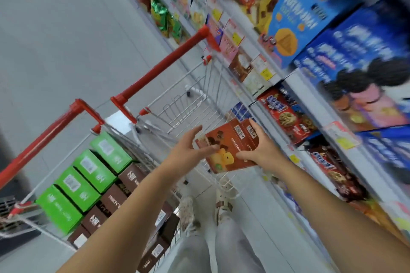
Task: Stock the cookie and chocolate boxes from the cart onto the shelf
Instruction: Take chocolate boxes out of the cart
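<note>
My right hand [258, 147] grips a brown chocolate cookie box [230, 146] with a yellow bear on its front, held in the air between the carts and the shelf. At the box's left edge is my left hand [188, 150], its fingers spread and loosely curved, the fingertips touching or almost touching the box. Green boxes [88, 175] and dark brown boxes [124, 197] fill the nearer cart [44, 135] at the lower left. The shelf [310, 86] of snack boxes runs along the right side.
A second wire cart [184, 104] with a red handle stands ahead, its basket almost bare. Red cookie packs [288, 115] and blue boxes [359, 68] line the shelf, with price tags along its edges. My legs and shoes are below on the grey floor.
</note>
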Motion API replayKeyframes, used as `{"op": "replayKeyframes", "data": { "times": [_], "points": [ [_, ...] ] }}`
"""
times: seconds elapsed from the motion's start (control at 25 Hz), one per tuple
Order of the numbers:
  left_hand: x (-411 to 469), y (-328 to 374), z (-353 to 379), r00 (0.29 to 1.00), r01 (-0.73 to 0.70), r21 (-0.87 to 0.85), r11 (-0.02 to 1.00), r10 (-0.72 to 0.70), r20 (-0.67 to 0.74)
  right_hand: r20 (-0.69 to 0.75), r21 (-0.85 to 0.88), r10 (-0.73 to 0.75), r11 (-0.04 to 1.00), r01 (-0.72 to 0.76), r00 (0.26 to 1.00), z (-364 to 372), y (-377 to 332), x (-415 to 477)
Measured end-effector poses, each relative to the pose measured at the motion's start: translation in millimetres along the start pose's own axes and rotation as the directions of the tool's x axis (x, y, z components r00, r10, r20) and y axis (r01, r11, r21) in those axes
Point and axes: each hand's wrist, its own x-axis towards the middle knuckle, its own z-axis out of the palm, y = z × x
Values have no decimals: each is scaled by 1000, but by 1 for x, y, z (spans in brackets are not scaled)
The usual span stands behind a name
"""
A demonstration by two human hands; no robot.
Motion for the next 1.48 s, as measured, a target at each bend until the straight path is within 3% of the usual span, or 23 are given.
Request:
{"op": "replayKeyframes", "data": {
  "times": [0.16, 0.28, 0.36, 0.52, 0.56, 0.64, 0.72, 0.92, 1.04, 1.16, 1.36, 1.48],
  "points": [
    [-42, 79, 8, 964, -131, 216, 968, 74, 255, 103, 97, -117, 989, 107, 988, -71, -57, -108],
    [-86, 143, 22, 807, -212, 262, 942, 17, 590, 87, 134, -231, 967, 218, 969, -113, -78, -195],
    [-121, 175, 42, 704, -277, 215, 937, 45, 709, 29, 133, -296, 948, 289, 955, -136, -84, -249],
    [-194, 206, 99, 686, -405, 68, 912, 253, 682, -300, 191, -361, 884, 427, 883, -166, -81, -364],
    [-212, 210, 117, 704, -424, 54, 904, 292, 647, -419, 178, -370, 862, 475, 829, -168, -77, -389],
    [-250, 207, 146, 667, -507, 5, 862, 389, 636, -622, 175, -337, 820, 545, 707, -163, -61, -434],
    [-286, 203, 188, 645, -550, -79, 832, 483, 592, -732, 216, -279, 770, 600, 621, -154, -37, -479],
    [-363, 185, 309, 651, -480, -271, 834, 546, 527, -832, 278, -148, 724, 632, 535, -156, 43, -582],
    [-404, 183, 377, 617, -533, -299, 791, 606, 502, -876, 244, -124, 717, 652, 465, -181, 83, -638],
    [-441, 189, 424, 568, -523, -304, 796, 592, 572, -911, 201, -124, 699, 686, 393, -211, 107, -685],
    [-464, 212, 468, 472, -532, -346, 773, 610, 637, -910, 308, -89, 510, 803, 405, -247, 126, -717],
    [-461, 225, 482, 457, -553, -352, 755, 628, 630, -919, 311, -63, 492, 813, 389, -265, 130, -718]
  ]
}}
